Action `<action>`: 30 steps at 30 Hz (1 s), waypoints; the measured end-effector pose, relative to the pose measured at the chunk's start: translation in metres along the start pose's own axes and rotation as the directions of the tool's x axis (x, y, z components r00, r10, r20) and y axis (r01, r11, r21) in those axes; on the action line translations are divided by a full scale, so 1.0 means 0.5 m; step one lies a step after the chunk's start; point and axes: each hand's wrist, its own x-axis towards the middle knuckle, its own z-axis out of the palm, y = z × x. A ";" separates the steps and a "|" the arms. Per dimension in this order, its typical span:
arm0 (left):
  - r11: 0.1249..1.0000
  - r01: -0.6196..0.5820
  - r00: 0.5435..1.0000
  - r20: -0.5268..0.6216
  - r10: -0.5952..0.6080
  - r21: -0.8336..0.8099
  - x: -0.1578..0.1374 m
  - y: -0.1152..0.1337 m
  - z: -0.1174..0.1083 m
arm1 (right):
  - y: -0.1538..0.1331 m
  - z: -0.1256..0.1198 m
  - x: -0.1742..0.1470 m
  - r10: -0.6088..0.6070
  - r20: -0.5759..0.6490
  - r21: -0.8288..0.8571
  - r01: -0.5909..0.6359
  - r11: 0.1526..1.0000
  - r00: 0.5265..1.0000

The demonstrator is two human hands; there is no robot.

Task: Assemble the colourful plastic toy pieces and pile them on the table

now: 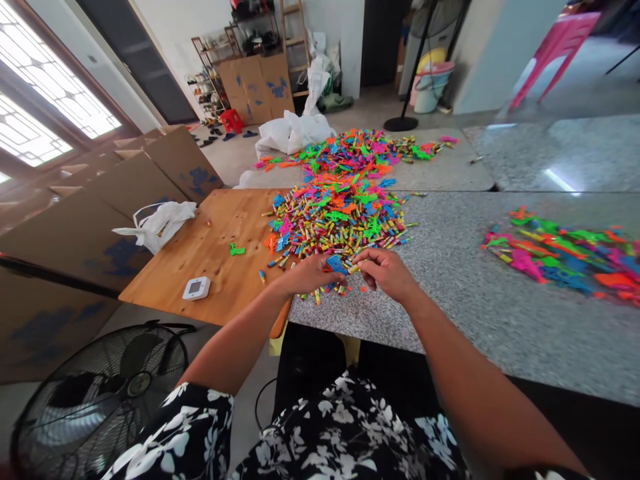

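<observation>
We have a long grey counter (440, 280) with specks on it, and it sits under the big pile (340, 223) of bright bits. Brown cardboard boxes (133, 187) stand far to the left of the big pile. A flat wooden board (225, 217) reaches out from the left side of the big pile. Our black fan (139, 385) is low down, to the left of the big pile and closer to us. Behind the big pile we see a back pile (345, 150), and well to its right lies a side pile (565, 257). A white bag (165, 225) is left of the big pile.

Our left hand (313, 273) and right hand (385, 270) are at the near edge of the big pile, with fingers pinched in. A white box with a screen (197, 289) and a green piece (237, 249) lie left of the big pile. In front of the big pile, our left hand holds a blue piece (336, 265). Just beside that, our right hand pinches a tiny yellow tube (354, 269). We cannot tell if the two bits touch.
</observation>
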 end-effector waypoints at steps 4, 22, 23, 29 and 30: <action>1.000 0.001 0.999 0.046 -0.001 -0.003 0.019 0.010 0.013 | 0.018 -0.003 -0.007 0.045 -0.011 0.109 -0.044 0.993 0.999; 0.933 0.261 0.912 -0.381 -0.153 0.248 0.114 -0.079 0.035 | 0.172 -0.309 -0.123 0.308 -0.823 0.395 0.091 0.914 0.477; 0.903 0.305 0.882 -0.447 -0.148 0.303 0.117 -0.087 0.001 | 0.179 -0.325 -0.117 0.331 -0.853 0.405 0.113 0.907 0.403; 0.777 0.309 0.913 -0.399 -0.081 0.549 0.183 -0.083 -0.013 | 0.196 -0.190 -0.039 0.146 -0.624 -0.277 -0.392 0.877 0.768; 0.759 0.269 0.938 -0.339 -0.067 0.594 0.196 -0.077 0.014 | 0.196 -0.155 -0.025 0.122 -0.542 -0.452 -0.410 0.792 0.832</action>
